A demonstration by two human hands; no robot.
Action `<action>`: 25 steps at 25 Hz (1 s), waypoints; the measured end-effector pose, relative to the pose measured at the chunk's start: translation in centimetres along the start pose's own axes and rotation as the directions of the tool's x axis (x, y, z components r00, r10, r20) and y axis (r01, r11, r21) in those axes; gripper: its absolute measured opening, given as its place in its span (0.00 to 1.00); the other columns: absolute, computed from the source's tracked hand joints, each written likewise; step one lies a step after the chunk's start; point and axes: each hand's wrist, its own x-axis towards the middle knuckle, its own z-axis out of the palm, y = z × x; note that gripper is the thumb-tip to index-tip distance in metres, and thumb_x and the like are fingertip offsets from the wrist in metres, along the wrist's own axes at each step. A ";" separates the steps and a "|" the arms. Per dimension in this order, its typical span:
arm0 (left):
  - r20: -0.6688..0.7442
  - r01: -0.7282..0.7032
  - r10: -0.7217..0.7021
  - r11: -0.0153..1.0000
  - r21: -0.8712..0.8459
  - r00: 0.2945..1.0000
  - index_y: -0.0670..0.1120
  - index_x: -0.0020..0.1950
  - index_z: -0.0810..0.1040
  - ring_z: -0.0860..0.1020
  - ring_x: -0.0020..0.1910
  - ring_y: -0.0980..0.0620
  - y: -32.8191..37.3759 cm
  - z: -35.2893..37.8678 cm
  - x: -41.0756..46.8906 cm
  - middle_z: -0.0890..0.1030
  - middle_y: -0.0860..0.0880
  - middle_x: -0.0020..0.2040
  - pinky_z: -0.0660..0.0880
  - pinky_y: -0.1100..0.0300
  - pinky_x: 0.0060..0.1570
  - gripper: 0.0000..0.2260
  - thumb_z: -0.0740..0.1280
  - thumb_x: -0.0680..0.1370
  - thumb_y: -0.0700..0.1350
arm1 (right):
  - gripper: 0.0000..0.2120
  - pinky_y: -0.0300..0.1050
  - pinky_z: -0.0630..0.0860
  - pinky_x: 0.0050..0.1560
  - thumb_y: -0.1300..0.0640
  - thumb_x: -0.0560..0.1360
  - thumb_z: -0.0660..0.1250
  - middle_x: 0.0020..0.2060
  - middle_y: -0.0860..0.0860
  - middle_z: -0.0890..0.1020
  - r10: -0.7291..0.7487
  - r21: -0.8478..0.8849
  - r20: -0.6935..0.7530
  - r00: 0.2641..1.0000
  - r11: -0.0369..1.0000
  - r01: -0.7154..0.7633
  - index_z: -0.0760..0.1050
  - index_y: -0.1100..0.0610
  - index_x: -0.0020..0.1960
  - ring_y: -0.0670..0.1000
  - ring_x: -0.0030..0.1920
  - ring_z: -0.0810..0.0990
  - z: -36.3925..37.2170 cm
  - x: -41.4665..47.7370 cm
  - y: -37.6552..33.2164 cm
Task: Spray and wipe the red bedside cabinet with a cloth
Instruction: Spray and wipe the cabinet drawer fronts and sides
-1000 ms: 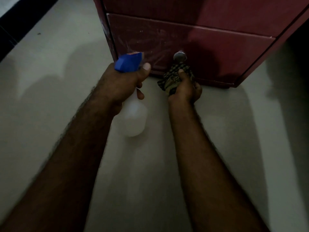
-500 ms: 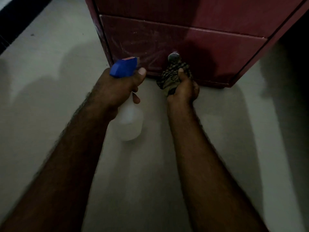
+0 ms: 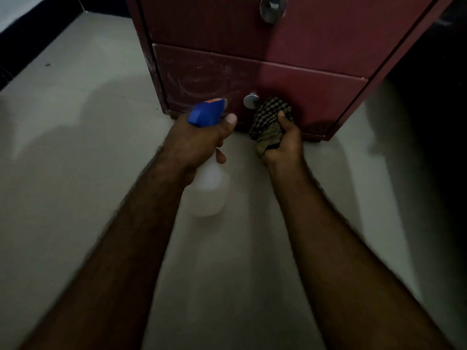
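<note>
Pale floor (image 3: 75,173) fills most of the dim frame, with both bare forearms reaching up from the bottom edge toward the middle.

The left hand (image 3: 199,140) is curled round the neck of the spray bottle (image 3: 209,193). Its thumb lies across the top beside the blue spray head (image 3: 206,113), and one finger is hooked below the head. The bottle's cloudy white body hangs under the hand, above the floor, and the head points at the furniture ahead.

The right hand (image 3: 285,145), just right of centre, clutches a bunched checked cloth (image 3: 270,117), the thumb pressed into the fabric. The cloth sits against the lower drawer front (image 3: 328,97), just to the right of a round metal knob (image 3: 250,100).

That drawer belongs to the red bedside cabinet (image 3: 214,21), which stands on the floor in the upper centre and upper right of the frame. Pale smears and swirls mark the left half of the lower drawer. A second metal knob (image 3: 273,7) shows on the drawer above, at the top edge. A dark skirting (image 3: 25,46) runs across the upper left corner, and the far right lies in deep shadow.
</note>
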 end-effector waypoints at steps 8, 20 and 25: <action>-0.004 -0.011 0.010 1.000 -0.019 1.000 0.53 0.65 0.77 0.81 0.35 0.52 0.7 1.4 -1.3 0.82 0.48 0.49 0.82 0.56 0.37 0.20 0.75 0.75 0.55 | 0.17 0.57 0.81 0.60 0.60 0.79 0.68 0.57 0.60 0.83 0.018 -0.265 0.093 0.995 0.964 0.008 0.77 0.64 0.66 0.61 0.56 0.83 -0.4 -3.0 -2.3; -0.028 -0.014 0.017 0.997 0.082 0.999 0.52 0.64 0.77 0.81 0.32 0.56 0.9 1.5 -0.3 0.81 0.50 0.49 0.79 0.62 0.37 0.19 0.73 0.76 0.56 | 0.28 0.42 0.83 0.41 0.68 0.65 0.80 0.52 0.49 0.82 -0.634 -0.375 -0.037 0.772 0.725 0.577 0.72 0.49 0.57 0.49 0.49 0.84 0.6 -2.0 -4.5; -0.062 -0.025 0.032 0.995 0.098 0.998 0.51 0.69 0.75 0.80 0.37 0.55 0.7 1.7 0.0 0.80 0.52 0.49 0.74 0.70 0.27 0.21 0.73 0.77 0.53 | 0.31 0.42 0.84 0.42 0.68 0.66 0.79 0.53 0.50 0.82 -0.627 -0.340 -0.104 0.772 0.752 0.565 0.71 0.56 0.65 0.49 0.49 0.84 0.1 -1.6 -4.4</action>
